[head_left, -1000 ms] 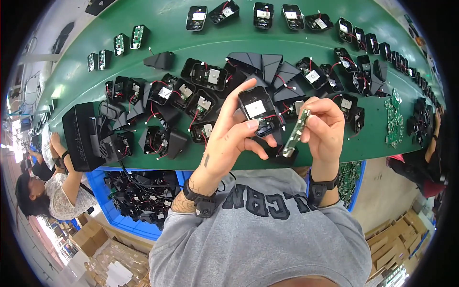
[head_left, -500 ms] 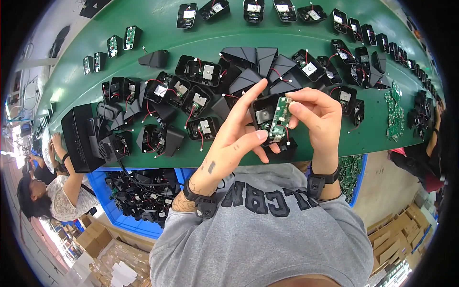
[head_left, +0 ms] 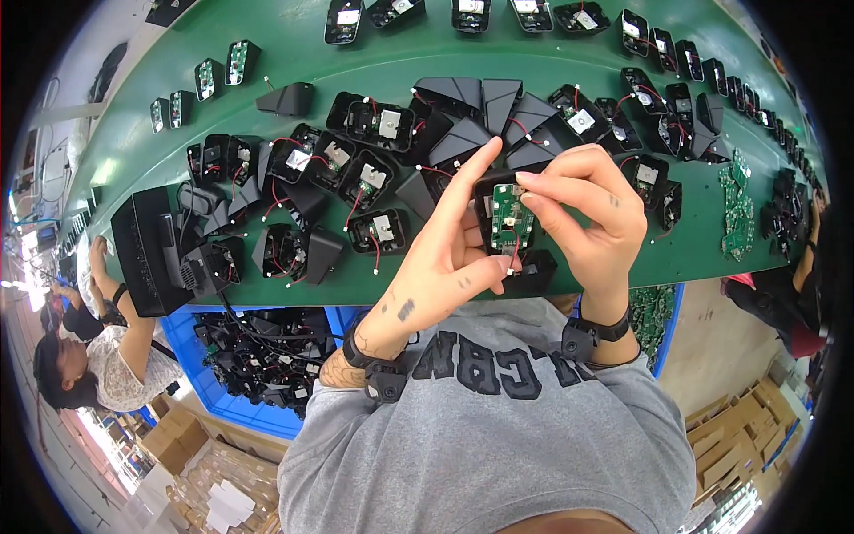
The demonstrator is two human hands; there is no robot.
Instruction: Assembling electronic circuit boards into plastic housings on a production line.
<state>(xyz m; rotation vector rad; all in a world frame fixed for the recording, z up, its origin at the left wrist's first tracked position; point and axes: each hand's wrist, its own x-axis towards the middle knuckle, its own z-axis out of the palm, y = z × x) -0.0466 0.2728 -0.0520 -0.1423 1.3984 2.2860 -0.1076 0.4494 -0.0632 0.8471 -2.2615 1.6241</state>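
My left hand holds a black plastic housing from its left side, thumb along the lower edge and index finger stretched upward. A green circuit board lies over the housing's open face, roughly lined up with it. My right hand pinches the top end of the board between thumb and fingertips. A red wire with a small white connector hangs at the lower end, near my left thumb. Whether the board is fully seated in the housing I cannot tell.
Black housings with red wires crowd the green table. Loose circuit boards lie at the right. A blue bin of black parts stands below the table edge, and a black box at left. Another person sits at far left.
The board has shifted from a tilt at the housing's right side to upright over its opening. My right hand turned with it, still gripping the top end.
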